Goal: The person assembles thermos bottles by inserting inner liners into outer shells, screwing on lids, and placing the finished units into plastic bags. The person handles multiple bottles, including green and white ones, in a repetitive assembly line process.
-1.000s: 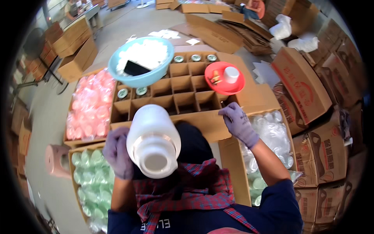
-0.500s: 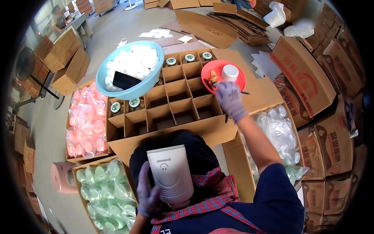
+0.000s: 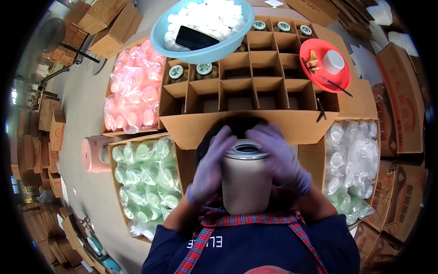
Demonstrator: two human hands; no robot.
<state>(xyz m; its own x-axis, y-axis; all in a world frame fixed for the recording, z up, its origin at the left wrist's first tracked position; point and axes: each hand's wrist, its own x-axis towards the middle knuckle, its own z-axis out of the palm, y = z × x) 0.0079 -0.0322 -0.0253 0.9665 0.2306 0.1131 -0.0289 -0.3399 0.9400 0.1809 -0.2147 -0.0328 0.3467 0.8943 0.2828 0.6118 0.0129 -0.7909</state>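
Note:
A pale grey-white vacuum flask [image 3: 246,185] stands on my lap, its round opening and grey rim turned up toward me. At its left side, my left hand [image 3: 212,164], in a thin lilac glove, has its fingers stretched out beside the rim. My right hand [image 3: 285,160], gloved alike, reaches toward the rim from the right with fingers extended. Both hands are somewhat smeared by motion, and whether their fingers press on the flask is hard to make out. Beyond them lies a divided cardboard carton [image 3: 237,121] with several green-and-white-topped flasks [image 3: 204,69] in its cells.
A light-blue basin [image 3: 200,57] of white caps [image 3: 219,23] with a black phone [image 3: 196,38] sits over the carton's far left. A red dish [image 3: 319,45] holds a white cup [image 3: 333,61] and small tools. Boxes of pink [image 3: 137,91], green [image 3: 146,169] and clear bagged cups [image 3: 360,155] flank me.
My right hand has come back from the red dish to the flask. The flask has been turned so its opening faces up. My left hand has risen toward its rim. The view has shifted.

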